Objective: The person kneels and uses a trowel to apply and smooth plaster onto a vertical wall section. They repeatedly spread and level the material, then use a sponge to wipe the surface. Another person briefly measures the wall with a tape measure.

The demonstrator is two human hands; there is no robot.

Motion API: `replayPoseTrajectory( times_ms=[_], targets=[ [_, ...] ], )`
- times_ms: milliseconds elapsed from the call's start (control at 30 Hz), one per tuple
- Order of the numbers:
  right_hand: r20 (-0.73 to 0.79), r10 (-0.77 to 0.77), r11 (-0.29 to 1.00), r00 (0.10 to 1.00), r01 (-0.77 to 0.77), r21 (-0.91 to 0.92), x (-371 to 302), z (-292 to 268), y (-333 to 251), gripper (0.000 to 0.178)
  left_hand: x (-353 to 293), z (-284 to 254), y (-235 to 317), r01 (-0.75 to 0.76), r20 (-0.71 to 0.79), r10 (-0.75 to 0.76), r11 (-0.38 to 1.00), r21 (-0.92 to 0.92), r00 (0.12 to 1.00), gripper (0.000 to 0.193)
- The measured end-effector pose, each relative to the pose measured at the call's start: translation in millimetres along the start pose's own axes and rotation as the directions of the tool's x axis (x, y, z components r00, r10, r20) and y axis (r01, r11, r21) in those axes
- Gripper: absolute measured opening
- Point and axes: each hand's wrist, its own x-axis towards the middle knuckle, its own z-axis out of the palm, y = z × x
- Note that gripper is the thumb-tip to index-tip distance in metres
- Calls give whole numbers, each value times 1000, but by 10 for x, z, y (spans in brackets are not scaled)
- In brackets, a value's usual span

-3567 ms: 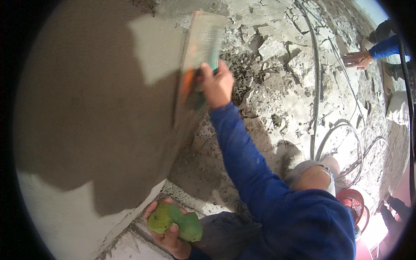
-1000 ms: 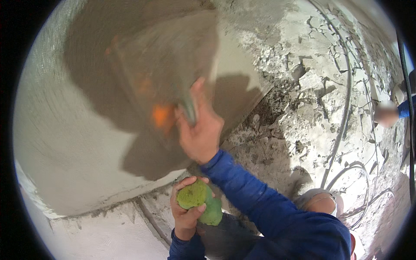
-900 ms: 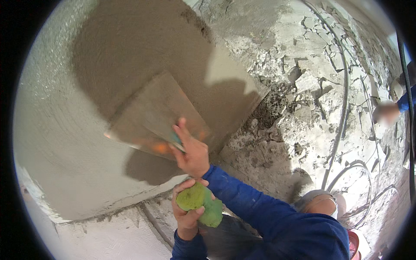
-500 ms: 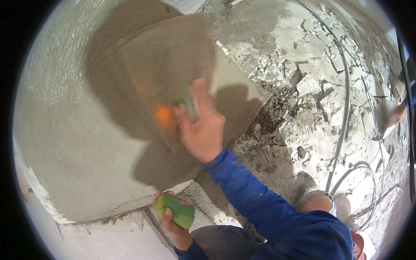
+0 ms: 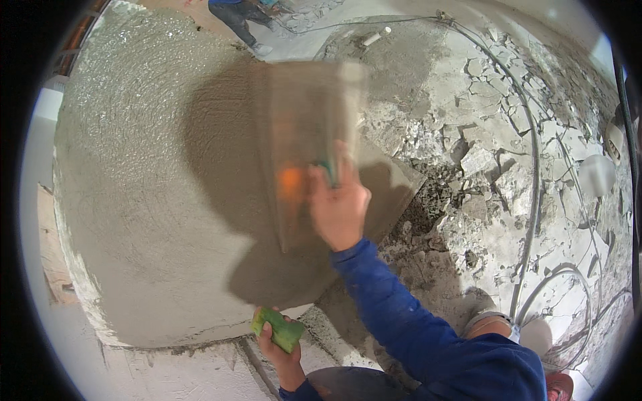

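Observation:
My right hand (image 5: 340,212) is closed round the handle of a large rectangular plastering float (image 5: 297,127). Motion smears the float, and a bright orange spot shows on its face. It lies over the grey wet plaster (image 5: 140,220), its long side running away from me; whether it touches the surface I cannot tell. Lower down, near the plaster's front edge, my left hand (image 5: 284,359) grips a green sponge (image 5: 278,330) with the thumb across its near face.
Rubble and cracked, broken mortar (image 5: 488,160) cover the ground to the right. A grey hose (image 5: 533,167) curves through it, with loops of cable lower down. At the far edge, another person (image 5: 242,19) is partly in view. A red object (image 5: 559,386) sits at lower right.
The float has swung from a leftward slant to nearly straight ahead, and my right hand sits farther right in the picture. The view has shifted, bringing the person at the far edge into sight.

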Motion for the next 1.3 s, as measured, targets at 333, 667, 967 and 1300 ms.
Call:
replayPoseTrajectory(
  times_ms=[333, 667, 967, 1300],
  targets=[
    [-72, -133, 986, 988, 125, -108, -464, -113, 142, 46, 389, 175, -235, 61, -157, -78, 992, -112, 985, 36],
    [389, -487, 811, 782, 570, -130, 186, 505, -930, 63, 437, 129, -299, 106, -148, -126, 985, -136, 981, 31],
    [167, -266, 949, 949, 288, -129, -151, -31, -157, 61, 609, 295, -500, 109, -183, -126, 989, -97, 975, 28],
    [252, -827, 482, 503, 865, -142, 1001, 779, -2009, 43, 492, 355, -343, 175, -210, -165, 984, 31, 964, 30]
  ],
)
